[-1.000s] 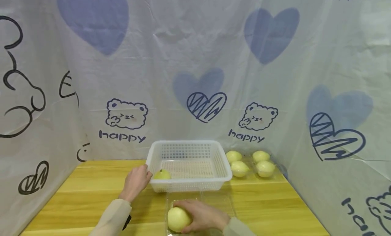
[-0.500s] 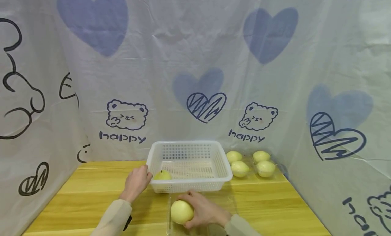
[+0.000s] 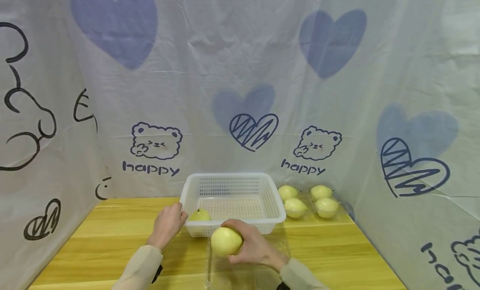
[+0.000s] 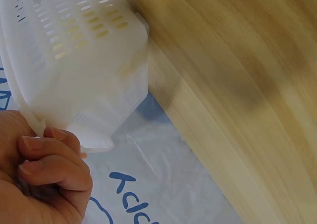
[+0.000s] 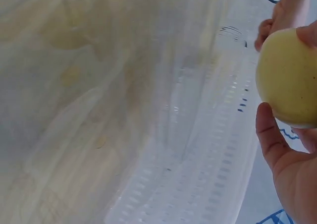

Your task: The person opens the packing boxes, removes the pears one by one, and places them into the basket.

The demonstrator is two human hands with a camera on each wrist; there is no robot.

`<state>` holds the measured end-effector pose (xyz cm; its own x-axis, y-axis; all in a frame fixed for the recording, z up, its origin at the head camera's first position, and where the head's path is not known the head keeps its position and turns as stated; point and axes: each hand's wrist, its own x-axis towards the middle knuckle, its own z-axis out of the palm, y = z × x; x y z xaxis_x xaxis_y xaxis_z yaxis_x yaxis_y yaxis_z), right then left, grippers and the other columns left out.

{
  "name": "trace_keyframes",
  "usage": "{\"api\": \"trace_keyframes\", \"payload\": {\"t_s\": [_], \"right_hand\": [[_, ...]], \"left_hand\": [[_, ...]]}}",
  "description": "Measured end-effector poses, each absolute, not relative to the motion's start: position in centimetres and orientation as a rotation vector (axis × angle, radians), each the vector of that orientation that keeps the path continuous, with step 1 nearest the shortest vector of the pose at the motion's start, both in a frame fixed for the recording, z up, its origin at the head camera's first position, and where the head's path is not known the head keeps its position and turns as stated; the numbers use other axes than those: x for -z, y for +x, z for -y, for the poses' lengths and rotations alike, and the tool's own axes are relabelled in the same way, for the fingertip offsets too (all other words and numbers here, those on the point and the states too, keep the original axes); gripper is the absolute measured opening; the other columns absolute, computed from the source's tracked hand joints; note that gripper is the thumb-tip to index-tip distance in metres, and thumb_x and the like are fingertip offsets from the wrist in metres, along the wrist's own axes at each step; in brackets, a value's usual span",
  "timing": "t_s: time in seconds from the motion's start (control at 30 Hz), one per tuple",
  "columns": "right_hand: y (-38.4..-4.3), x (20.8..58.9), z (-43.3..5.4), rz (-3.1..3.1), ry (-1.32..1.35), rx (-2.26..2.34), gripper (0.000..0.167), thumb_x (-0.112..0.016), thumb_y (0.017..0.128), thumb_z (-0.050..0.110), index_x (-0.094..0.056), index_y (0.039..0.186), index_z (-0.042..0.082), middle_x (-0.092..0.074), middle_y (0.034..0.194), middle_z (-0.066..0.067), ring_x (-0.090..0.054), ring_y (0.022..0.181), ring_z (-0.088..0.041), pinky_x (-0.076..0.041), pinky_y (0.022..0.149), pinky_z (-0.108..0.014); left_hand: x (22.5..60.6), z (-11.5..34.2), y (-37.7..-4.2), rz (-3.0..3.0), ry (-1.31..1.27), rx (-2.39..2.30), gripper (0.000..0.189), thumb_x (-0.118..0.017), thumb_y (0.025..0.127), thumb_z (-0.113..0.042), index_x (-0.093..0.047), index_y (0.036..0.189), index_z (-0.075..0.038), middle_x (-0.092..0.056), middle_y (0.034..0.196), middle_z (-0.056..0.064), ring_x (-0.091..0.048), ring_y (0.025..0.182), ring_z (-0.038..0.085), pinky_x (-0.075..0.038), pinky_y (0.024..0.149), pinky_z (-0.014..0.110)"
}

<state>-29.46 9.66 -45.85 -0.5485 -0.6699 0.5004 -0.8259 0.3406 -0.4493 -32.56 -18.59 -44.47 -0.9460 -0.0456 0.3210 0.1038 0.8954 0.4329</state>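
Observation:
My right hand [image 3: 253, 246] holds a pale yellow pear [image 3: 226, 241] between thumb and fingers, in front of the white plastic basket [image 3: 277, 217]. In the right wrist view the same pear [image 5: 290, 78] sits above the thumb, partly cut off by the frame edge. My left hand [image 3: 168, 224] grips the basket's left rim; the left wrist view shows its curled fingers [image 4: 54, 169] at the rim. Another pear [image 3: 200, 215], stem up, lies in the basket's front left corner. Below the right hand is a clear plastic tray [image 3: 228, 277].
Several yellow fruits [image 3: 295, 208] sit in clear packaging right of the basket, towards the back of the wooden table [image 3: 93, 248]. A printed cloth [image 3: 210, 73] hangs behind the table and along both sides.
My right hand has lifted the pear out of the clear tray and moved it up and forward towards the basket. My left hand stays on the basket rim.

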Motion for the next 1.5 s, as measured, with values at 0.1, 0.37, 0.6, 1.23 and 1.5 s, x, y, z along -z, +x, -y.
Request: {"api": "trace_keyframes", "payload": {"t_s": [0.1, 0.37, 0.6, 1.23, 1.5], "right_hand": [[-29.7, 45.4, -9.5, 2.335, 1.297, -1.059, 0.077, -0.085, 0.065, 0.017, -0.052, 0.134, 0.018, -0.061, 0.129, 0.0, -0.064, 0.11, -0.016, -0.054, 0.091, -0.032], [-31.0, 43.6, -8.7, 2.391, 1.015, -1.223, 0.073, -0.086, 0.068, 0.015, -0.052, 0.133, 0.018, -0.062, 0.129, -0.01, -0.067, 0.103, -0.024, -0.054, 0.08, -0.023], [-33.3, 42.4, -8.1, 2.402, 0.931, -1.256, 0.069, -0.086, 0.07, 0.018, -0.059, 0.133, 0.017, -0.06, 0.133, -0.005, -0.064, 0.105, -0.022, -0.055, 0.077, -0.024], [-36.2, 44.3, -5.3, 2.606, 0.576, -1.181, 0.069, -0.079, 0.073, 0.032, -0.055, 0.137, 0.021, -0.055, 0.123, -0.012, -0.056, 0.101, -0.025, -0.054, 0.076, -0.038], [-36.6, 44.4, -4.9, 2.743, 0.528, -1.191, 0.069, -0.077, 0.073, 0.032, -0.053, 0.136, 0.024, -0.052, 0.122, -0.013, -0.055, 0.096, -0.025, -0.053, 0.07, -0.039]], "left_hand": [[44.5, 18.5, -32.6, 2.739, -0.042, 0.648, 0.014, -0.057, 0.088, -0.009, -0.062, 0.092, 0.003, -0.055, 0.067, 0.008, -0.049, 0.054, 0.019, -0.038, 0.045, 0.028], [44.5, 18.4, -32.7, 2.741, -0.047, 0.658, 0.014, -0.056, 0.089, -0.009, -0.062, 0.093, 0.003, -0.054, 0.066, 0.007, -0.048, 0.053, 0.018, -0.038, 0.044, 0.028], [44.4, 18.1, -32.8, 2.739, -0.042, 0.642, 0.012, -0.056, 0.089, -0.009, -0.061, 0.089, 0.001, -0.052, 0.064, 0.006, -0.047, 0.052, 0.018, -0.036, 0.044, 0.028], [44.4, 18.4, -32.6, 2.726, -0.027, 0.634, 0.008, -0.055, 0.087, -0.01, -0.057, 0.081, -0.004, -0.05, 0.063, 0.005, -0.047, 0.054, 0.02, -0.035, 0.045, 0.031], [44.5, 18.3, -32.6, 2.752, 0.005, 0.644, 0.01, -0.056, 0.088, -0.009, -0.061, 0.089, -0.001, -0.055, 0.067, 0.007, -0.048, 0.055, 0.019, -0.037, 0.045, 0.03]]}}
